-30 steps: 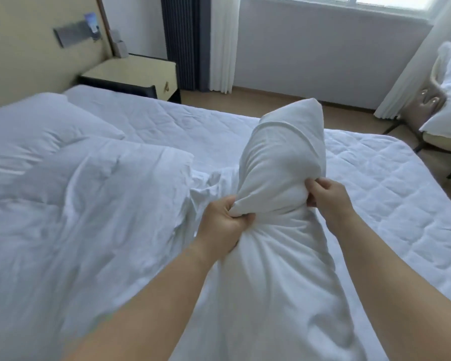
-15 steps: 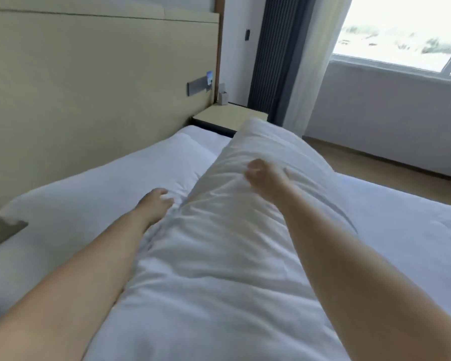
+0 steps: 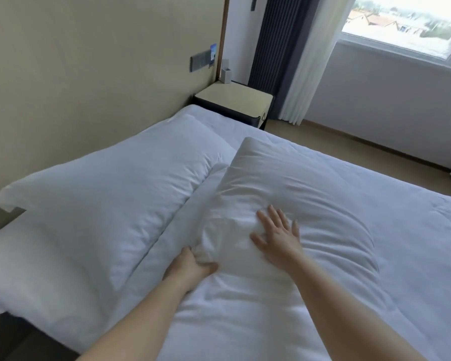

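Observation:
A white pillow (image 3: 292,194) lies flat on the bed (image 3: 414,243), its far corner pointing toward the nightstand. My left hand (image 3: 190,267) grips the pillow's near left edge, fingers tucked under the fabric and thumb on top. My right hand (image 3: 276,235) rests flat on top of the pillow with fingers spread and straight, pressing into it. A second white pillow (image 3: 110,194) lies to the left against the headboard, its long edge touching the first pillow.
A beige headboard panel (image 3: 89,87) stands along the left. A nightstand (image 3: 235,102) with a small white holder sits at the bed's far corner. Dark and white curtains (image 3: 292,56) hang beside the window (image 3: 406,24). Wood floor runs beyond the bed.
The pillow went from being held upright in both hands to lying flat beside the other pillow. My right hand opened and now presses on its top; my left moved to its near edge.

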Tool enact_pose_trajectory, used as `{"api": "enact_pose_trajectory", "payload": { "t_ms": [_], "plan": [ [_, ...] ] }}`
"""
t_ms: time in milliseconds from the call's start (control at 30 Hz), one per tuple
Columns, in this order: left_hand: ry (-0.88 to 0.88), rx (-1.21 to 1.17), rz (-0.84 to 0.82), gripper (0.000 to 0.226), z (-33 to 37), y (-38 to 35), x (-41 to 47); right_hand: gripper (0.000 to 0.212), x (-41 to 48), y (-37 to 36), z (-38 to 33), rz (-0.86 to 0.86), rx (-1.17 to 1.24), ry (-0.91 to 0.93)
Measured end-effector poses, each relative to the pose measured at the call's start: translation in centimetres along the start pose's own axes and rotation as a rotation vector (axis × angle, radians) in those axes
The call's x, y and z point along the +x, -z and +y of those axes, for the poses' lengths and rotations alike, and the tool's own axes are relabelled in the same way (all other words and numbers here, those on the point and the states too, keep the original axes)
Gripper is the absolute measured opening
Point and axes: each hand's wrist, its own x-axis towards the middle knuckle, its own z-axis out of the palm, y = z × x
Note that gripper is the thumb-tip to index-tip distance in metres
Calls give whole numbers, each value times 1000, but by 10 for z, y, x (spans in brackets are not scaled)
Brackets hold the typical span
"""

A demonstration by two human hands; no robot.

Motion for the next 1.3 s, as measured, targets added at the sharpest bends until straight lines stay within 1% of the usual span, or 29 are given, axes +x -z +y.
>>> {"api": "enact_pose_trajectory", "payload": {
  "t_ms": [100,133,200,267,300,367,400,433,500,567,600,633,667,733,767,800,867,900,933,967,1000,1033,1067,1100,1133,1167,1233,1267,1300],
  "plan": [
    [-15,82,55,32,2,3,1,61,-3,-1,2,24,28,6],
    [-30,125,89,27,3,5,-1,61,-4,-1,4,44,36,7],
    [-56,140,151,30,4,11,-6,59,-7,-1,11,79,31,5],
    [-118,78,251,33,8,21,-11,66,-9,2,23,112,20,-20],
    [-158,33,317,33,13,28,-16,70,-11,5,30,126,16,-40],
    [-287,-30,454,35,27,46,-26,64,-16,11,40,177,60,-69],
    [-376,-50,513,40,35,59,-31,65,-19,15,42,222,109,-64],
    [-452,-63,565,45,44,73,-37,72,-23,21,43,285,161,-45],
    [-486,-90,628,49,53,102,-40,84,-26,30,39,428,237,22],
    [-372,7,621,42,42,124,-26,85,-22,28,33,466,243,62],
    [-255,159,602,41,31,130,-17,89,-19,24,29,416,205,69],
    [-119,329,541,39,20,133,-8,95,-17,15,25,326,137,77],
    [-4,427,476,36,9,133,1,100,-13,3,21,224,61,94],
    [114,436,372,23,2,120,13,104,-3,-22,16,65,-25,116],
    [111,391,357,30,6,108,18,105,3,-30,13,23,-39,122],
    [39,344,382,41,15,93,20,105,6,-36,12,-8,-42,125],
    [-230,283,439,63,44,52,21,106,11,-42,16,-44,-60,136],
    [-327,301,423,81,61,30,18,105,12,-39,20,-56,-52,146],
    [-363,390,380,92,73,11,17,103,14,-37,25,-63,-20,158],
    [-331,532,329,91,80,-6,19,98,15,-32,33,-71,10,181],
    [-276,671,286,81,79,-20,27,92,17,-31,44,0,20,231],
    [-236,754,255,73,77,-29,35,86,18,-29,57,147,15,290],
    [-213,795,234,69,77,-35,39,77,15,-24,72,268,42,274],
    [-197,822,210,67,75,-39,44,69,12,-22,94,351,116,183],
    [-182,853,189,66,74,-43,47,64,6,-21,119,387,195,55],
    [-161,875,175,67,75,-46,51,61,-1,-25,142,344,259,-89],
    [-139,889,178,67,78,-50,55,68,-24,-36,177,85,449,-321],
    [-153,840,209,67,80,-53,56,76,-33,-46,186,61,502,-368],
    [-219,755,291,71,84,-58,57,83,-39,-54,188,76,553,-386]
  ]
}}
